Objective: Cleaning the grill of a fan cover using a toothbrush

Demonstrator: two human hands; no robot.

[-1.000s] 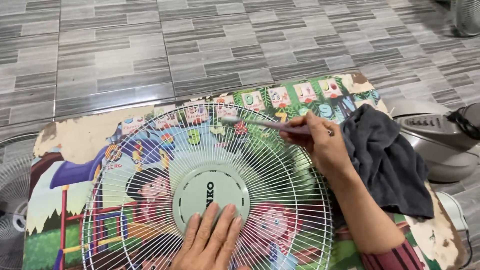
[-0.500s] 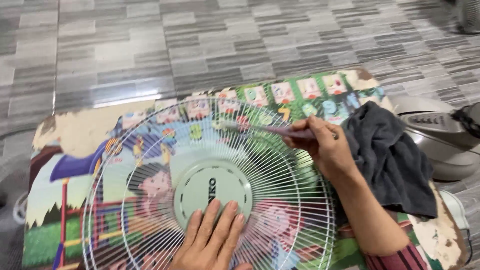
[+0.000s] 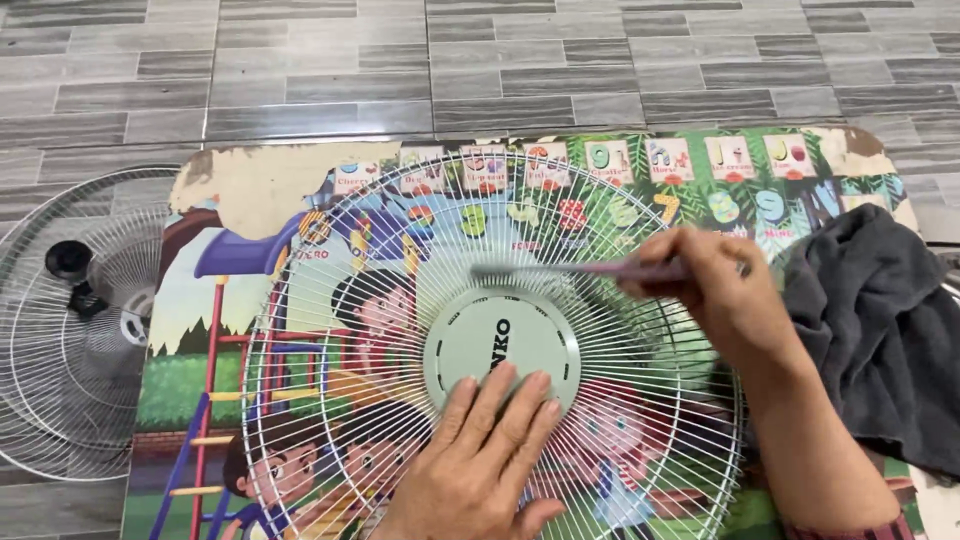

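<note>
**Fan grille brushing: brush repositioned toward hub**

Since the earlier frame, the toothbrush (image 3: pixel 580 269) has moved from the outer wires of the fan grille (image 3: pixel 495 350) inward, so that its bristle end now lies just above the round centre cap (image 3: pixel 500 345). The view has also shifted, bringing a second wire grille (image 3: pixel 75 320) into sight on the floor at left.

The right hand (image 3: pixel 715 285) is closed around the toothbrush handle, pinching it between thumb and fingers; the brush lies nearly level across the wires, bristles pointing left. The left hand (image 3: pixel 480 460) lies flat with fingers spread slightly, fingertips pressed on the lower edge of the centre cap.

The fan grille lies flat on a low table (image 3: pixel 250 185) whose top bears a colourful children's picture with worn, peeling patches at the corners. A dark grey cloth (image 3: pixel 880 320) lies bunched on the table's right end, just beside the right forearm. The table stands on a grey tiled floor (image 3: pixel 400 60).
</note>
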